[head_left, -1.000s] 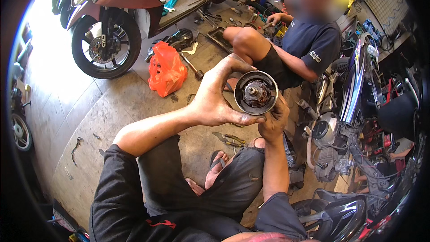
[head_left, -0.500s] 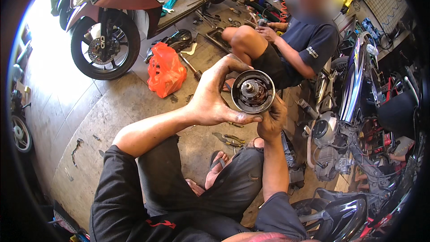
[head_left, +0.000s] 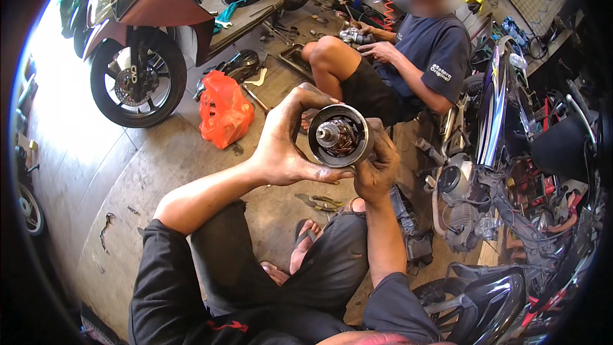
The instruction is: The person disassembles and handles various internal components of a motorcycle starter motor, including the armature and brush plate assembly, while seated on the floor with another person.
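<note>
The cylindrical metal housing (head_left: 364, 141) is at twelve o'clock from the lap, its open round mouth facing the viewer; the left hand (head_left: 287, 137) holds it in a wide curve from nine o'clock, thumb at six, and the right hand (head_left: 378, 169) grips it at four. Treat the part as rigid, probably heavy and possibly oil-slick: hold the smooth outer wall, not the stepped metal shaft (head_left: 327, 133) or the rough, reddish-brown core (head_left: 347, 140), which may be delicate.
</note>
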Tool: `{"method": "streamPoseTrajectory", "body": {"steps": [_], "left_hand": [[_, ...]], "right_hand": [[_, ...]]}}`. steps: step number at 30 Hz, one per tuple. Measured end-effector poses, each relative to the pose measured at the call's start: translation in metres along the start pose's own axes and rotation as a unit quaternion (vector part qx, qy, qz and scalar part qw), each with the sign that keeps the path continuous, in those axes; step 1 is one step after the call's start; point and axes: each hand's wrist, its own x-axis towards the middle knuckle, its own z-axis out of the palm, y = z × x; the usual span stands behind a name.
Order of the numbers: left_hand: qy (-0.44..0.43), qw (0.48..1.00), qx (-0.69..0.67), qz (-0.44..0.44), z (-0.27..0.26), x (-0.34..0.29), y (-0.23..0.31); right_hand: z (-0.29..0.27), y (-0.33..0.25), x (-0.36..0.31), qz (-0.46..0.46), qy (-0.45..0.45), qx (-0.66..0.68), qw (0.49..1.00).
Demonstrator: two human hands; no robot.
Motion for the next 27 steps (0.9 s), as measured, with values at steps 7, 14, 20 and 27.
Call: {"method": "streamPoseTrajectory", "body": {"steps": [7,14,20,27], "left_hand": [[0.011,1.0,-0.002,-0.019,0.004,0.001,0.005],[0.077,0.996,-0.044,-0.004,0.011,0.004,0.01],[0.061,0.995,-0.075,0.004,0.014,0.003,0.014],[0.004,1.0,-0.027,0.005,0.007,0.002,0.005]], "right_hand": [[-0.004,0.002,0.001,-0.004,-0.032,-0.02,0.999],[0.0,-0.003,0.004,-0.017,-0.025,-0.014,0.999],[-0.003,-0.005,0.003,-0.005,-0.017,0.006,1.0],[-0.005,-0.003,0.001,-0.014,-0.029,0.0,0.999]]}}
